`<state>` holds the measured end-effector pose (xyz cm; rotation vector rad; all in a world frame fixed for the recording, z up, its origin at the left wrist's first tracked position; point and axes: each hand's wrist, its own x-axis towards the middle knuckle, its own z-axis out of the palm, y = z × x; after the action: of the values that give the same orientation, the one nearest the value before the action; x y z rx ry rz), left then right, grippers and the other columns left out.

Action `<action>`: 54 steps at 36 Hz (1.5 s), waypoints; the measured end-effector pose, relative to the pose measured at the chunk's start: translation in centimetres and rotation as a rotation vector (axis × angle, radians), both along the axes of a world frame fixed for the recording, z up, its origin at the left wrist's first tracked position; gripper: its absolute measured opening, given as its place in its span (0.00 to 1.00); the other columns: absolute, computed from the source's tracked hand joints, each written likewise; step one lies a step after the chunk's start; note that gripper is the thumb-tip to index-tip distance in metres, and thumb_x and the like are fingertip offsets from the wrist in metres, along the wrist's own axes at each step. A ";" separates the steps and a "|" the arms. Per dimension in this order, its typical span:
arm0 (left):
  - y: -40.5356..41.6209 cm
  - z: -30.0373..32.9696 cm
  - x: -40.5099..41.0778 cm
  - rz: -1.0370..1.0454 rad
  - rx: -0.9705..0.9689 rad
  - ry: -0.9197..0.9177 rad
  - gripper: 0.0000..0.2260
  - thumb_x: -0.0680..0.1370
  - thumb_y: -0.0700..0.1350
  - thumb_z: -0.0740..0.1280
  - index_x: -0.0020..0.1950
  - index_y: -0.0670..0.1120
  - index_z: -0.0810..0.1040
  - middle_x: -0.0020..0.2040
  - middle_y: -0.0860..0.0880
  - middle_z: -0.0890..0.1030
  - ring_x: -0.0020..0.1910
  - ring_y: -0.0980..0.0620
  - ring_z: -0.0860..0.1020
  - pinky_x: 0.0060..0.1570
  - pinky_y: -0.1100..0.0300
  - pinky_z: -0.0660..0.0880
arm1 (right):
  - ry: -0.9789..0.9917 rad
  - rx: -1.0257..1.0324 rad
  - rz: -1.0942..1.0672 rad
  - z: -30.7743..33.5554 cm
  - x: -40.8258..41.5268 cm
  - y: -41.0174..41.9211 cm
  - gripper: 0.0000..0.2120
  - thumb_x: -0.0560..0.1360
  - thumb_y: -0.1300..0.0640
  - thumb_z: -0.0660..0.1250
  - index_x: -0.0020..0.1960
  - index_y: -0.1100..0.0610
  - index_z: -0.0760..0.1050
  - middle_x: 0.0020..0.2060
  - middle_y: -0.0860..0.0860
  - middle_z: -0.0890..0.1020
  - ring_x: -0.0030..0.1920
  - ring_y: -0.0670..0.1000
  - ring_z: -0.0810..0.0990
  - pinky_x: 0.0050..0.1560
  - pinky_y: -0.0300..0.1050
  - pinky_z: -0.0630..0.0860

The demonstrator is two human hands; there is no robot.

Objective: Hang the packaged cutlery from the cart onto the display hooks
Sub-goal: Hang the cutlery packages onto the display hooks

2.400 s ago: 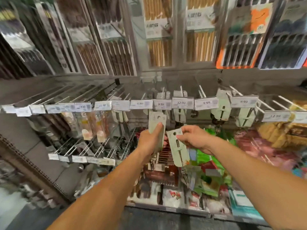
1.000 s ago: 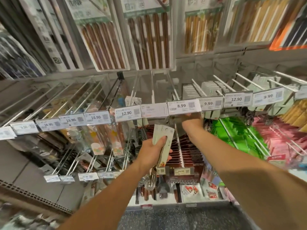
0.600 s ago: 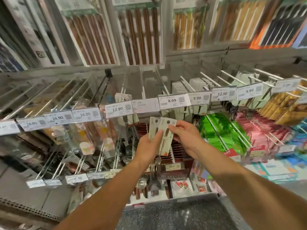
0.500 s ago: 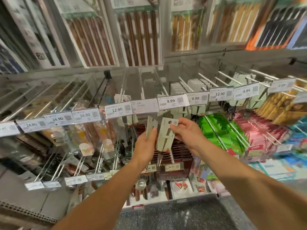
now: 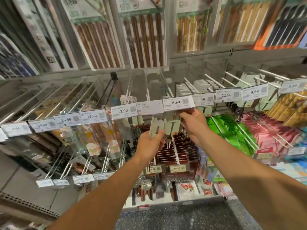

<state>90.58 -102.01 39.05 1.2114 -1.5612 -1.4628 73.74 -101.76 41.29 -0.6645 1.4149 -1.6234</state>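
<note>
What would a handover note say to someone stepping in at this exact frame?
Left hand: holds the spare fork packs by their lower end, below the price rail.
Right hand: pinches one fork pack up behind the 8.99 price tag, at the hook's tip; whether its hole is on the hook is hidden.
Done: matching packs already hang on the hooks further right.
Left: seat this pack, then hang those in the left hand. The cart is out of view.
</note>
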 end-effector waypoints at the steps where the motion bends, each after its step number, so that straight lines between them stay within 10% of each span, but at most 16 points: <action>1: 0.0 0.0 0.0 0.002 0.005 -0.001 0.12 0.82 0.45 0.64 0.47 0.39 0.80 0.39 0.42 0.80 0.37 0.49 0.77 0.37 0.63 0.77 | 0.004 0.004 -0.020 -0.1 -0.1 -0.3 0.13 0.76 0.69 0.66 0.48 0.52 0.80 0.51 0.52 0.85 0.53 0.51 0.83 0.54 0.45 0.79; 16: -0.2 -0.3 0.6 -0.014 0.060 0.034 0.07 0.83 0.43 0.64 0.51 0.41 0.78 0.39 0.43 0.80 0.37 0.52 0.78 0.36 0.65 0.77 | 0.077 0.152 -0.169 -0.2 0.5 -3.0 0.22 0.74 0.73 0.61 0.60 0.52 0.76 0.56 0.50 0.81 0.61 0.54 0.77 0.67 0.56 0.73; 21: -0.2 -0.7 1.0 -0.023 0.093 0.039 0.11 0.83 0.46 0.64 0.54 0.38 0.78 0.40 0.43 0.80 0.37 0.51 0.78 0.36 0.64 0.77 | -0.147 0.243 -0.225 0.1 0.4 -4.0 0.13 0.81 0.67 0.56 0.62 0.56 0.70 0.60 0.55 0.77 0.47 0.50 0.76 0.47 0.40 0.74; 29: 0.1 -1.1 0.6 -0.010 0.093 0.067 0.12 0.82 0.51 0.63 0.57 0.44 0.77 0.42 0.42 0.83 0.37 0.50 0.80 0.39 0.60 0.80 | 0.244 0.259 -0.093 -1.5 1.3 -1.6 0.09 0.77 0.64 0.66 0.56 0.57 0.77 0.52 0.53 0.83 0.53 0.53 0.81 0.56 0.47 0.78; 35: 0.5 -0.7 -0.7 -0.046 0.108 0.109 0.12 0.83 0.51 0.62 0.57 0.44 0.78 0.41 0.41 0.84 0.37 0.48 0.82 0.40 0.57 0.81 | -0.058 0.091 0.320 -0.7 1.6 1.7 0.10 0.80 0.58 0.66 0.58 0.61 0.77 0.52 0.56 0.85 0.54 0.53 0.84 0.58 0.48 0.79; 41: 0.9 -0.3 -2.1 -0.229 0.028 -0.006 0.20 0.83 0.62 0.54 0.69 0.55 0.74 0.56 0.55 0.83 0.55 0.55 0.81 0.53 0.61 0.76 | 0.014 0.047 0.212 0.5 0.9 2.5 0.06 0.77 0.65 0.68 0.53 0.58 0.77 0.50 0.55 0.85 0.53 0.54 0.84 0.58 0.47 0.79; 45: 0.3 0.4 -2.6 -0.080 -0.107 -0.114 0.16 0.83 0.58 0.56 0.62 0.50 0.73 0.51 0.56 0.78 0.45 0.60 0.76 0.33 0.71 0.70 | 0.023 0.025 0.083 1.1 0.4 2.4 0.07 0.77 0.67 0.67 0.53 0.59 0.78 0.47 0.54 0.86 0.51 0.54 0.84 0.57 0.47 0.79; 54: -1.7 0.5 -3.0 -0.016 -0.253 -0.201 0.09 0.84 0.50 0.59 0.55 0.49 0.76 0.47 0.52 0.80 0.48 0.52 0.78 0.48 0.58 0.72 | -0.205 -0.040 -0.032 0.8 1.2 1.0 0.13 0.77 0.70 0.63 0.56 0.57 0.78 0.53 0.53 0.85 0.55 0.51 0.83 0.56 0.43 0.79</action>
<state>87.56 -103.72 39.60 1.2258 -1.8313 -1.1385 74.93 -100.75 42.13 -0.4848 1.2530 -1.6972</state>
